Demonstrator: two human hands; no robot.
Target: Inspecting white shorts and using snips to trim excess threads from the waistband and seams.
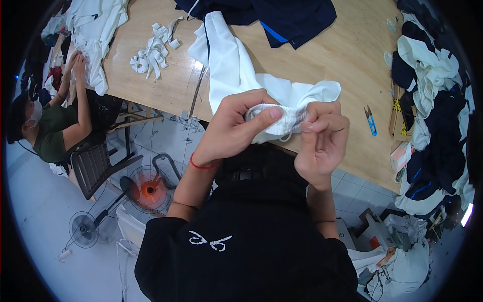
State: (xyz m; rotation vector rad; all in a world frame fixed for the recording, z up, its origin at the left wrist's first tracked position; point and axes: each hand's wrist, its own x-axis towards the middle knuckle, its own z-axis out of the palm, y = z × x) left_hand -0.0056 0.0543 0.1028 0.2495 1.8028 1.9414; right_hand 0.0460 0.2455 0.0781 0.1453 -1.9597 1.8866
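A white garment (pixel 231 65) with a dark stripe along one edge lies on the near part of the table, its gathered elastic opening (pixel 287 121) lifted at the table's front edge. My left hand (pixel 236 123) grips the left side of that opening, thumb on the outside and fingers curled behind it. At the opening's right side, my right hand (pixel 324 133) pinches the cloth between thumb and fingertips. Whether something small, such as a thread, is in that pinch I cannot tell. A thin white loop (pixel 285 138) hangs below the gathered edge.
On the wooden table (pixel 322 60) lie dark blue garments (pixel 297 20), white strips (pixel 153 50) and blue thread snips (pixel 371 122). Piled clothes (pixel 427 100) line the right side. A co-worker (pixel 65 121) handles white cloth at left, near a chair (pixel 93 168) and a fan (pixel 148 189).
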